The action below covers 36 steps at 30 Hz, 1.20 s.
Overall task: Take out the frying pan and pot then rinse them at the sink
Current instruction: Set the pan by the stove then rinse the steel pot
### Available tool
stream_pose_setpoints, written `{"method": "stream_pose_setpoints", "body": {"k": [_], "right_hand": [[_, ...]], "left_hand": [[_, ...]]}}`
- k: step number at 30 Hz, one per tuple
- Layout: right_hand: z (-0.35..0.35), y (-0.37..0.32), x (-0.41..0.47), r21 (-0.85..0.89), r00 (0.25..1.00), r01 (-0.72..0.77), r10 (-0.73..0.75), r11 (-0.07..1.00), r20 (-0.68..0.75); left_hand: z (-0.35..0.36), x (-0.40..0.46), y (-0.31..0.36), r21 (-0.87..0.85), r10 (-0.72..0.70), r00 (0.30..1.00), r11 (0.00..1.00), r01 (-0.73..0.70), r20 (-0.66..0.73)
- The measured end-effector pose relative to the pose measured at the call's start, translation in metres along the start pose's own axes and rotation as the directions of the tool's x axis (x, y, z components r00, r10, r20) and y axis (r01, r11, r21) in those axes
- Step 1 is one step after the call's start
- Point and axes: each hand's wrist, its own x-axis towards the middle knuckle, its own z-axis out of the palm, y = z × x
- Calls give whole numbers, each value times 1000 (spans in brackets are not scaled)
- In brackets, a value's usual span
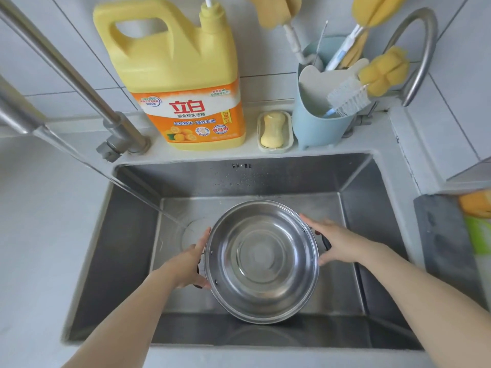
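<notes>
A round stainless steel pot [261, 261] hangs over the middle of the steel sink [353, 179], its mouth facing up at me. My left hand [190, 261] grips the pot's black left handle. On the opposite side, my right hand [336, 241] holds the black right handle. Water streams [111, 179] from the tap [16, 120] at the upper left and lands near the drain [192, 231], just left of the pot. No frying pan is in view.
Behind the sink stand a big yellow dish soap jug [183, 78], a soap bar in a dish [273, 131] and a blue holder [321, 115] with brushes and sponges. A second curved tap [422, 49] is at the back right. A dark rack [443, 243] sits to the right.
</notes>
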Motion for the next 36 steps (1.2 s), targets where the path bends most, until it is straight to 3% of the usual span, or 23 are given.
{"method": "stream_pose_setpoints", "body": {"k": [10,14,16,18,20,22,24,28,32,34,36], "right_hand": [[2,9,15,7,1000,-3,3,1000,17],[4,12,18,8,1000,-15,15,1000,13],[4,13,18,8,1000,-17,17,1000,6],[5,14,18,15,1000,-16,16,1000,7],[5,16,17,22,1000,-10,10,1000,8],[6,16,17,21,1000,-8,7,1000,6],[5,17,18,14,1000,-4,4,1000,-5],[4,16,18,-1,1000,14,-14,1000,4],[5,16,18,2,1000,11,-11,1000,0],[7,18,18,-3,1000,9,-9,1000,-12],[8,18,19,-6,1000,3,-3,1000,-15]], "left_hand": [[6,8,-7,19,-13,1000,1000,13,-23],[4,0,-3,69,-36,993,997,45,-114],[-1,-11,-4,-39,-139,960,990,133,-244],[-16,-27,-5,-251,-285,832,951,181,-476],[-46,-48,-1,-457,-403,606,887,72,-686],[-85,-65,-1,-571,-492,415,816,-86,-765],[-124,-72,1,-621,-531,349,746,-239,-772],[-169,-61,28,-713,-575,427,506,-485,-698],[-186,-43,47,-763,-660,444,324,-559,-606],[-185,-38,54,-773,-671,436,346,-532,-600],[-184,-36,63,-727,-628,397,443,-525,-670]]}}
